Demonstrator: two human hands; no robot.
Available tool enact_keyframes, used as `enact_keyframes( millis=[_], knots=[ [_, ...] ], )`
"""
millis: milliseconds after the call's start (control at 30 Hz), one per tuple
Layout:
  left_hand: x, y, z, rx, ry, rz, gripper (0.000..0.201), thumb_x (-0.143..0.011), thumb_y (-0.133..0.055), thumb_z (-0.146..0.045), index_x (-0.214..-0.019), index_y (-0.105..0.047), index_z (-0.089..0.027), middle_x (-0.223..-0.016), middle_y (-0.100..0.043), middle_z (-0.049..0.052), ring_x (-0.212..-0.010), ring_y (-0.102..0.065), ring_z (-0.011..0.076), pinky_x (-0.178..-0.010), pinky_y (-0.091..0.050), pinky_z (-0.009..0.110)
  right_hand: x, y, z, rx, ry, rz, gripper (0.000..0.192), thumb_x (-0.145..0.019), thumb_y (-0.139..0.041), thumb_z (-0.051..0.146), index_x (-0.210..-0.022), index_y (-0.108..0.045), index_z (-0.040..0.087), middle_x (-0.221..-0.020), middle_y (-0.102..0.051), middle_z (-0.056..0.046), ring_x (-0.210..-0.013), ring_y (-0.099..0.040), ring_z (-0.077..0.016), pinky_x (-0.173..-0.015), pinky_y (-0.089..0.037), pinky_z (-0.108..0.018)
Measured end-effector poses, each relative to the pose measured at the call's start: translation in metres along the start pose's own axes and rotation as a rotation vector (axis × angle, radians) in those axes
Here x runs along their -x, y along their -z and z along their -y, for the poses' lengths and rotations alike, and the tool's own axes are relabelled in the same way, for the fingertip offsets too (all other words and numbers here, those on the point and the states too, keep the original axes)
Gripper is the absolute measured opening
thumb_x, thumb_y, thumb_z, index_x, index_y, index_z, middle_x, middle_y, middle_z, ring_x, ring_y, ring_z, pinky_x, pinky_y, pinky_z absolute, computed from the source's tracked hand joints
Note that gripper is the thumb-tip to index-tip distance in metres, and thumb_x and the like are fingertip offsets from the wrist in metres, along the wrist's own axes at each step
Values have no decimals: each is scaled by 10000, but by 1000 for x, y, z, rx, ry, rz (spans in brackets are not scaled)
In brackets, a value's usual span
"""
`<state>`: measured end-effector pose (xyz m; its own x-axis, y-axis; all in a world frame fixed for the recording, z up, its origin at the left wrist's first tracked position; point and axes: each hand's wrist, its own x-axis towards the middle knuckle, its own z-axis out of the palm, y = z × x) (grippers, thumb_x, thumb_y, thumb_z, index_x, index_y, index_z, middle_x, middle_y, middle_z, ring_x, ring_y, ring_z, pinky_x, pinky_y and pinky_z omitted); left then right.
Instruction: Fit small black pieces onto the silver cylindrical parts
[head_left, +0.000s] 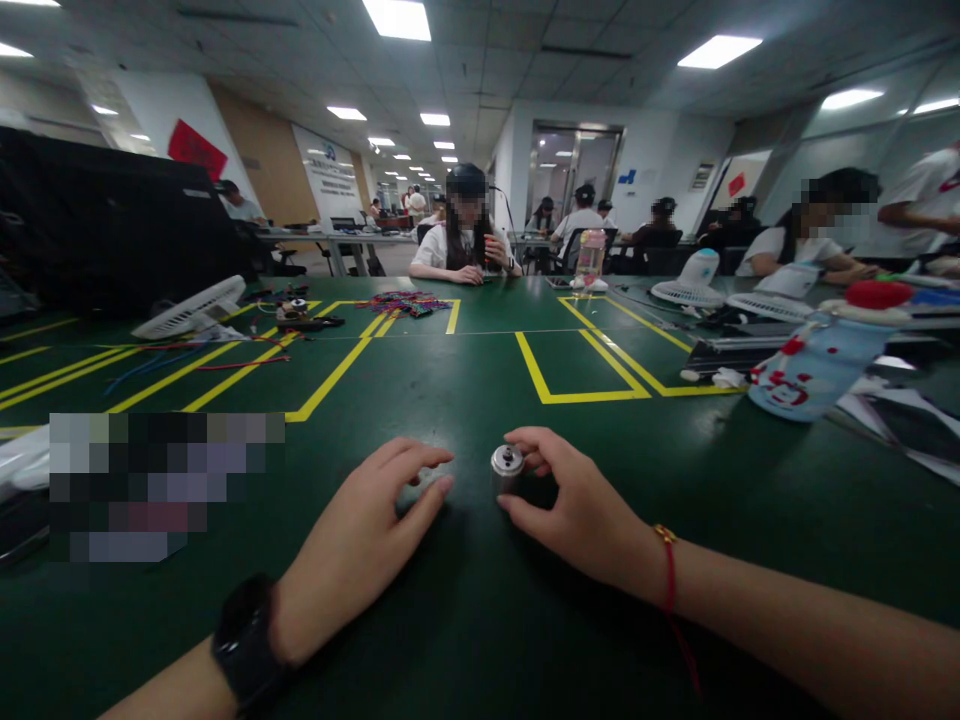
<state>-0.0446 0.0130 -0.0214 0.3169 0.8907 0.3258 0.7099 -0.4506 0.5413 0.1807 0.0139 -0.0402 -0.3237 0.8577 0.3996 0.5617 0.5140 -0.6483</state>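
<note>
A small silvery electric motor [508,462] stands upright on the green table in front of me, its shaft end facing up. My right hand [562,495] curls around it from the right, fingertips at the far side and thumb at the near side. To the left of the motor, my left hand [390,510] rests on the table with thumb and fingers apart, holding nothing that I can make out. A faint pale patch shows between that thumb and forefinger, too unclear to name. A gap separates the left fingertips from the motor.
Yellow tape lines mark the green table [450,380]. Coloured wires [409,303] lie farther back. A white fan [191,308] is on the left; a blue bottle with a red lid [821,360] stands right. Across the table sits a person [465,235].
</note>
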Motion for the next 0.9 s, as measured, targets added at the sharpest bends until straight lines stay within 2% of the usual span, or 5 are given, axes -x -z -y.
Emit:
enact_keyframes(
  millis=[100, 200, 467, 633, 900],
  knots=[
    [-16, -8, -29, 36, -101, 3, 248, -896, -502, -338, -1073, -656, -256, -1063, -645, 39, -958, -589, 214, -857, -458, 361, 2, -3, -4, -87, -49, 1, 579, -732, -688, 305, -1221, -393, 210, -1117, -572, -44, -973, -561, -130, -860, -480, -291],
    [-31, -11, -42, 88, -101, 23, 184, -874, -548, -314, -929, -710, -247, -967, -673, 25, -893, -608, 197, -799, -475, 334, 0, -1, -2, -120, -70, 32, 455, -772, -649, 267, -1158, -417, 206, -1089, -581, -38, -956, -566, -120, -830, -480, -275],
    [-33, -3, -33, 171, -25, -32, 179, -866, -558, -328, -852, -708, -232, -915, -679, 23, -870, -610, 198, -781, -475, 335, 0, 4, -1, -48, -50, 33, 402, -747, -642, 254, -1096, -449, 203, -1026, -573, -27, -907, -550, -126, -803, -467, -287],
    [-26, -11, -23, 128, -7, 36, 200, -872, -538, -334, -853, -710, -234, -911, -678, 27, -857, -612, 203, -768, -471, 336, 3, 10, -3, -16, -72, 26, 444, -746, -628, 246, -1144, -433, 216, -1040, -572, -18, -898, -554, -115, -802, -476, -274],
    [-22, -32, -15, 114, -38, 126, 177, -855, -569, -311, -913, -726, -252, -952, -679, 38, -902, -607, 217, -820, -464, 348, 6, 10, -7, 102, 45, 74, 517, -780, -607, 270, -1271, -445, 251, -1254, -514, -30, -1150, -486, -151, -1022, -397, -340]
  ],
)
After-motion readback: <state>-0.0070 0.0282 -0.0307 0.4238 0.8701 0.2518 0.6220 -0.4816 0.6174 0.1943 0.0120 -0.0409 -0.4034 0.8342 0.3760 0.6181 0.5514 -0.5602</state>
